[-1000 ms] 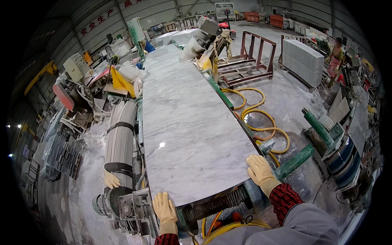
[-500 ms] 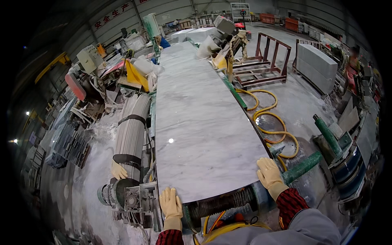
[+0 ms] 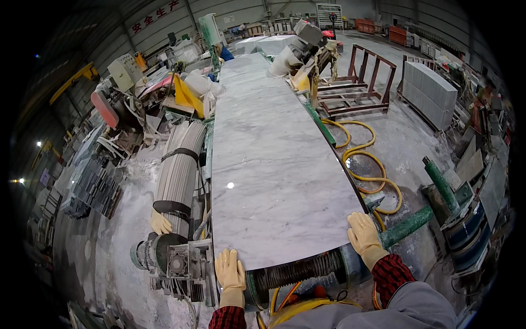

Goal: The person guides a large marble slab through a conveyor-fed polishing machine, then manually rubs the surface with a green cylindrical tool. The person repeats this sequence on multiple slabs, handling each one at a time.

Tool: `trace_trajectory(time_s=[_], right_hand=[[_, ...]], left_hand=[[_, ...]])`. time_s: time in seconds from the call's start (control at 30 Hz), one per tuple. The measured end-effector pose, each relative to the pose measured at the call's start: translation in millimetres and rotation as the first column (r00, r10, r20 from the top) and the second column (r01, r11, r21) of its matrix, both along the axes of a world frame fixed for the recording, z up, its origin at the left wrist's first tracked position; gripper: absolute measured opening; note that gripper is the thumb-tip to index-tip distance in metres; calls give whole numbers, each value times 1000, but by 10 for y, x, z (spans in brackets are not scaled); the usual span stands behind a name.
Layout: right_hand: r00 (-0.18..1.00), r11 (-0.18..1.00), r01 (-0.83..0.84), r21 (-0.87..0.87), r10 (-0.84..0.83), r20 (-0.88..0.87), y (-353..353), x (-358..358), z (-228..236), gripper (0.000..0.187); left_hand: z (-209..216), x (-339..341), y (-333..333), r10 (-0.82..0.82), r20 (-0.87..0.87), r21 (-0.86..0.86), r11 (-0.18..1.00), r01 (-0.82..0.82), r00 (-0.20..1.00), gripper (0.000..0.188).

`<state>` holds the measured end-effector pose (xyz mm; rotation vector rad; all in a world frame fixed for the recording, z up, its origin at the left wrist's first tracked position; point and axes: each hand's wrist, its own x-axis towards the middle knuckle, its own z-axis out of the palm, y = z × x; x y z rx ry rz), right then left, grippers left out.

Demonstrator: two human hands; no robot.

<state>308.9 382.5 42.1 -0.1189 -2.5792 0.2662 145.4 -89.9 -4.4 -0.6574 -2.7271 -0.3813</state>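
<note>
A long white-grey polished stone slab (image 3: 274,164) stretches away from me on a roller bed. At its near left corner lies my left hand (image 3: 230,274), in a cream rubber glove, fingers stretched forward along the edge. My right hand (image 3: 364,236), gloved the same way, rests on the near right corner with its fingers extended. Neither hand is wrapped round anything that I can see; the thumbs' undersides are hidden. Just under the slab's near end runs a dark ridged roller (image 3: 301,270).
A strapped grey pleated roll (image 3: 179,164), a cream glove (image 3: 160,222) and a motor (image 3: 143,255) sit left. At right are a yellow hose (image 3: 383,178), a green bar (image 3: 406,225) and a brown metal frame (image 3: 356,82). Machinery (image 3: 309,35) flanks the slab's far part.
The whole view has shifted slightly, with the far scene a little to the right. Both hands keep their places at the slab's near corners.
</note>
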Motion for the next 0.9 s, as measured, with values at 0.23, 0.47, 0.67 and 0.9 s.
trace_trajectory(time_s=[0.23,0.47,0.67,0.9], right_hand=[[1000,1000,-9,-2,9,-26,-37,4,71,38],[1000,1000,2,7,-2,-27,-33,38,19,37],[999,1000,-3,12,3,-51,-47,66,20,37],[999,1000,-11,8,11,-51,-75,71,80,37]], left_hand=[[-53,17,-28,19,-7,-15,1000,-19,1000,48],[-93,30,-48,26,10,3,1000,-26,1000,48],[-55,69,-36,27,1,6,1000,-27,1000,47],[-33,108,-39,25,13,14,1000,-26,1000,46]])
